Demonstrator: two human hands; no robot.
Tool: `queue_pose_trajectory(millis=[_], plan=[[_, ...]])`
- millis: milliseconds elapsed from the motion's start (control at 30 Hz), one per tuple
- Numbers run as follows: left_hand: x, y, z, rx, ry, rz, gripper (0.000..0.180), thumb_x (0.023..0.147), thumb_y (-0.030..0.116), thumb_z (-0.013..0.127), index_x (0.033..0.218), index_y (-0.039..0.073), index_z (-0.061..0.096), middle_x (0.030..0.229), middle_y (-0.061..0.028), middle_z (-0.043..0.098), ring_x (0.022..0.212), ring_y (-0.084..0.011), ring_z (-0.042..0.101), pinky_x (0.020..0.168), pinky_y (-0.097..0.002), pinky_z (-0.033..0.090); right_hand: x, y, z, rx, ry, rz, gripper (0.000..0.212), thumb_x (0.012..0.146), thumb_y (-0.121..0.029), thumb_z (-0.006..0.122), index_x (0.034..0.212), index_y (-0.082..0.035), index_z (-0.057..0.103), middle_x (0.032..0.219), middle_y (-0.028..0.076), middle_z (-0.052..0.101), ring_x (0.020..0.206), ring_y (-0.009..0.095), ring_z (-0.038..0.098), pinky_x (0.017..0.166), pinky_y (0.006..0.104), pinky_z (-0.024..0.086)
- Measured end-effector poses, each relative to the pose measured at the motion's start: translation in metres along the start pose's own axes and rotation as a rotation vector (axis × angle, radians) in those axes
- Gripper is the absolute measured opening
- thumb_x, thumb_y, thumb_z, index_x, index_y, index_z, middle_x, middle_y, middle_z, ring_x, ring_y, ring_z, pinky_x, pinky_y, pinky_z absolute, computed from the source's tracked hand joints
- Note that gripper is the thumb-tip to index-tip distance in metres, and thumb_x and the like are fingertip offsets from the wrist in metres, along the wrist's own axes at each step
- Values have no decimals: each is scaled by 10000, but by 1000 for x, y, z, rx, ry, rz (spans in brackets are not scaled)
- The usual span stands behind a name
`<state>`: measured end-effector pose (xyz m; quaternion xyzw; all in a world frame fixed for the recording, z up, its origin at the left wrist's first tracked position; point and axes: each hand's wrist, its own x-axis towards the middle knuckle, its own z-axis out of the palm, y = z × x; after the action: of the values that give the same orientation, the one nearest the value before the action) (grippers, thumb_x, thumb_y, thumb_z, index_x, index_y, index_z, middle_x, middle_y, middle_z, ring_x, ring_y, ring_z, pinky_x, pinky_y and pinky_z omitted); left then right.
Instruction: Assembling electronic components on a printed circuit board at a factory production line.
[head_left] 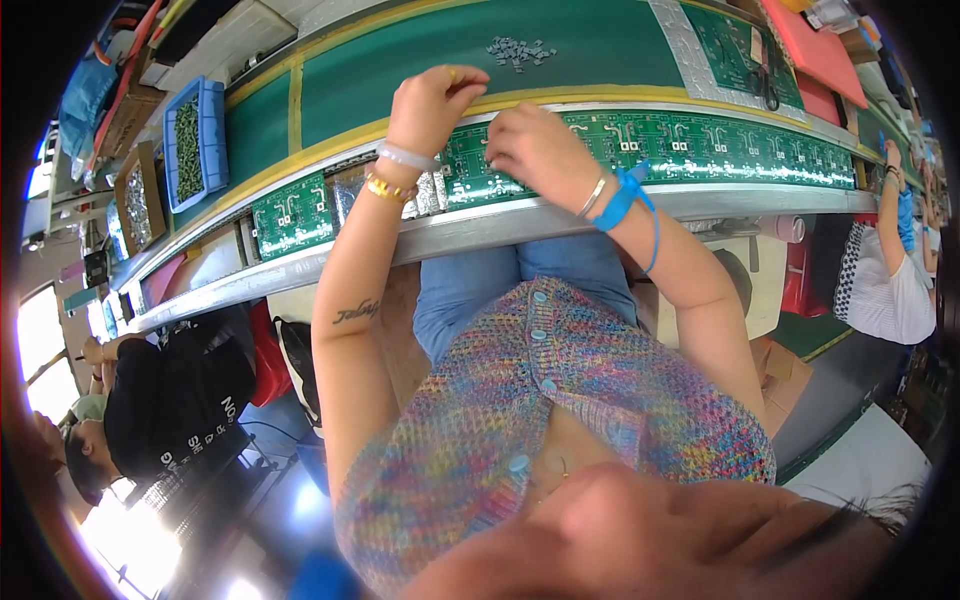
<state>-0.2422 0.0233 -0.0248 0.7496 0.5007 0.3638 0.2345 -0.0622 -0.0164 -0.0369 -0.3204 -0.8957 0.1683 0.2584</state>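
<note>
Above the belt's near edge, my left hand (428,112) has thumb and forefinger pinched together; whatever may lie between them is too small to make out. Over a row of green circuit boards (690,148), my right hand (545,150) curls its fingers inward, with the fingertips close to a board. Anything in that grip is hidden. A pile of small grey-blue components (520,50) lies on the green belt (400,65) beyond both hands. A blue strap with a cord (627,200) circles my right wrist. More boards (292,215) sit in the rail left of my left forearm.
A metal rail (700,200) runs along the near side of the boards. At the left stand a blue bin (218,125) of green parts and a cardboard box (150,195). Scissors (765,85) lie at far right. Co-workers sit on both sides.
</note>
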Motion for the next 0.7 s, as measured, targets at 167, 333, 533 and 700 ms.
queue_pose_trajectory(millis=[167, 333, 533, 700], plan=[[-34, 6, -12, -150, -166, -235, 125, 805, 51, 667, 909, -18, 675, 774, -33, 668, 728, -63, 611, 652, -211, 501, 20, 51, -14, -219, 288, 144, 82, 764, -126, 639, 823, -70, 644, 836, 53, 583, 829, 264, 529, 729, 366, 459], [-47, 6, -4, -21, -209, -116, 88, 779, 62, 661, 837, -4, 662, 814, -90, 649, 701, -184, 642, 653, -284, 508, 35, 75, -6, -224, 299, 247, 61, 794, -136, 614, 809, -82, 637, 806, 50, 582, 823, 266, 539, 708, 376, 472], [-49, 10, 0, 178, -219, 52, 77, 778, 72, 648, 818, 7, 645, 919, -93, 587, 761, -257, 605, 690, -338, 486, 33, 75, -5, -230, 373, 156, 63, 794, -160, 618, 792, -98, 607, 759, 45, 592, 770, 256, 560, 668, 374, 479], [-49, 9, 1, 218, -222, 54, 79, 776, 84, 649, 813, 14, 646, 919, -90, 584, 775, -265, 603, 693, -347, 482, 28, 62, -15, -74, 315, 357, 87, 827, -160, 615, 870, -84, 610, 765, 41, 641, 675, 200, 607, 606, 308, 483]])
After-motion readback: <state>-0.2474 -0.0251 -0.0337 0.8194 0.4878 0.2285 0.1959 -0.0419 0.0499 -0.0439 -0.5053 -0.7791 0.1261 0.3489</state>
